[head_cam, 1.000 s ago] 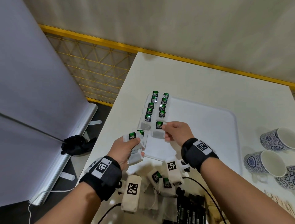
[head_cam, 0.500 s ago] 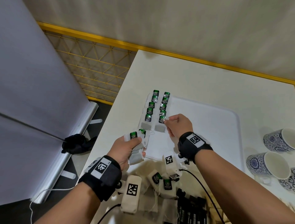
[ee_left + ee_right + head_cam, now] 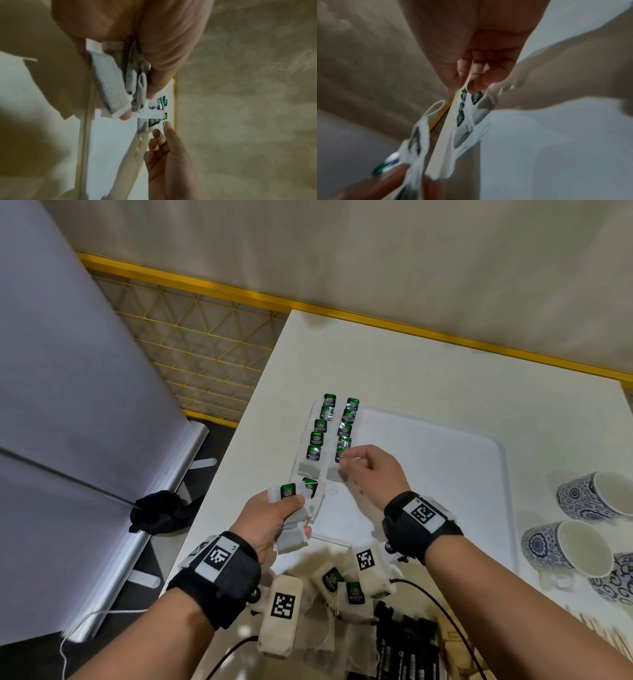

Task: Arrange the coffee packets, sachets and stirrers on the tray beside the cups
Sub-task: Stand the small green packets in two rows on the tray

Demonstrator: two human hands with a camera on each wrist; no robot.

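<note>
Two rows of white tea sachets with green tags (image 3: 318,436) lie on the left part of the white tray (image 3: 445,474). My right hand (image 3: 343,464) pinches one sachet (image 3: 340,455) at the near end of the right row; the right wrist view shows thumb and finger on its thin edge (image 3: 467,82). My left hand (image 3: 274,518) hovers at the tray's near-left corner and grips a bundle of several sachets (image 3: 295,498), also seen in the left wrist view (image 3: 109,83).
Blue-patterned cups (image 3: 568,549) stand to the right of the tray. More loose sachets (image 3: 346,587), black packets (image 3: 407,652) and wooden stirrers (image 3: 609,635) lie near the table's front edge. The table's left edge drops off beside my left hand.
My right hand has carried its sachet a little farther onto the tray, up to the near end of the right row. The left hand has kept its bundle in place.
</note>
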